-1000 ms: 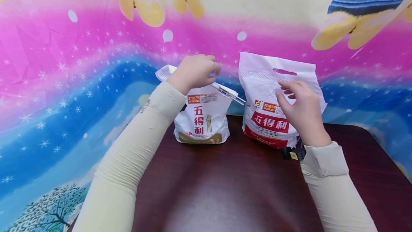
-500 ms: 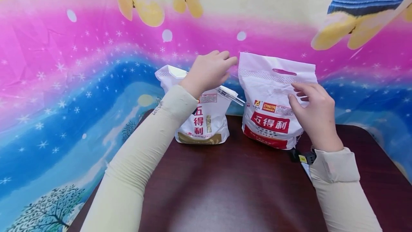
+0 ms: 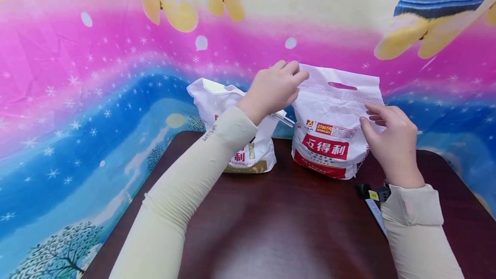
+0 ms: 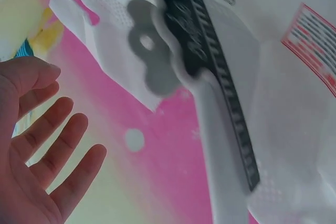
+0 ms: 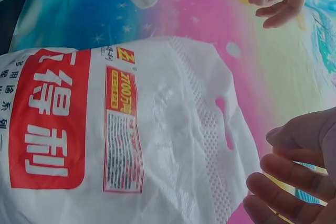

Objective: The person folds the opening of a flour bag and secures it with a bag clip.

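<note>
Two white flour bags with red printing stand side by side. The smaller bag (image 3: 209,102) is on the left, its top folded over. Across that top runs a dark metal clip (image 4: 197,40) with a wavy-edged plate and a ridged strip. The fuller bag (image 3: 329,119) has a slot handle at its upright top. My left hand (image 3: 273,87) hovers between the bags, overlapping the fuller bag's top left corner in the head view; its fingers are loosely bent and hold nothing. My right hand (image 3: 395,141) is beside the fuller bag's right side, fingers relaxed, nothing held.
The bags stand on a dark reddish-brown table (image 3: 279,210). Close behind hangs a pink and blue cloth backdrop (image 3: 155,55) with bear prints. Near my right wrist are a black strapped device (image 3: 373,193) and a thin pale blue strip (image 3: 376,216).
My left hand has moved right, from above the smaller bag towards the fuller bag's top left corner. My right hand has drawn back to the right. Both bags stay put.
</note>
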`<state>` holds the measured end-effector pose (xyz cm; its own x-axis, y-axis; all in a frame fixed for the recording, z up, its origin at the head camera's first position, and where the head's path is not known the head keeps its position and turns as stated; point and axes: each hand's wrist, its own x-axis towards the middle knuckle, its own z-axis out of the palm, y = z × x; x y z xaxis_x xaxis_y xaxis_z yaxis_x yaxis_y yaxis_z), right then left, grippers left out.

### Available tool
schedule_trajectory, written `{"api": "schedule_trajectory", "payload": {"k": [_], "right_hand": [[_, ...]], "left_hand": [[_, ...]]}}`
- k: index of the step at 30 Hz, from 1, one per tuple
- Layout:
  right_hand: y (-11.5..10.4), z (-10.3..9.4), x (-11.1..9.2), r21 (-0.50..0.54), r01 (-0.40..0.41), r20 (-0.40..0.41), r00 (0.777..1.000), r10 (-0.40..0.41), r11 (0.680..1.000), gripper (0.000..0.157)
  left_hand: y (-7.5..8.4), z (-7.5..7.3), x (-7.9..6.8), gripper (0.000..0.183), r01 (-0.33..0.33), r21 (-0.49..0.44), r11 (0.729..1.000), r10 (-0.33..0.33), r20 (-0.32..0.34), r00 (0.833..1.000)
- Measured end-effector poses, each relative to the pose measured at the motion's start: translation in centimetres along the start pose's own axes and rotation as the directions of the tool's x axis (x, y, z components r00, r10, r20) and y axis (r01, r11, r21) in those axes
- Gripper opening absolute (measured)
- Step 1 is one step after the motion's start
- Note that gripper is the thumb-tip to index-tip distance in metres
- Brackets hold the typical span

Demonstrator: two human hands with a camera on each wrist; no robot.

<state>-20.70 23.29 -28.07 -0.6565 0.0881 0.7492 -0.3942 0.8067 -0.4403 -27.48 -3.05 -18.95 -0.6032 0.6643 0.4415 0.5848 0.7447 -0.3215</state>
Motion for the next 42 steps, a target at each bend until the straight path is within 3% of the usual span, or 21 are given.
{"api": "schedule_trajectory", "payload": {"k": [10,21,30,42], "right_hand": [[0.9,-0.9,-0.5,-0.025,-0.025,-0.031,0.999,0.024,0.999,0.038],[2.7,-1.1,-0.9,-0.050,-0.078,-0.071,0.995,0.075,0.996,0.036],[4.6,-1.6,-1.5,-0.101,-0.202,-0.085,0.977,0.194,0.974,0.043],[6.2,-1.2,-2.1,-0.085,-0.312,-0.081,0.949,0.305,0.946,0.049]], "left_hand": [[2.3,0.9,1.2,0.043,0.036,-0.017,0.999,-0.035,0.028,0.999],[3.5,1.5,2.5,0.045,0.054,-0.069,0.996,-0.052,0.038,0.998],[4.7,2.0,3.9,0.046,0.046,-0.104,0.994,-0.046,0.003,0.999],[5.6,2.0,5.1,0.050,0.054,-0.151,0.987,-0.057,-0.011,0.998]]}}
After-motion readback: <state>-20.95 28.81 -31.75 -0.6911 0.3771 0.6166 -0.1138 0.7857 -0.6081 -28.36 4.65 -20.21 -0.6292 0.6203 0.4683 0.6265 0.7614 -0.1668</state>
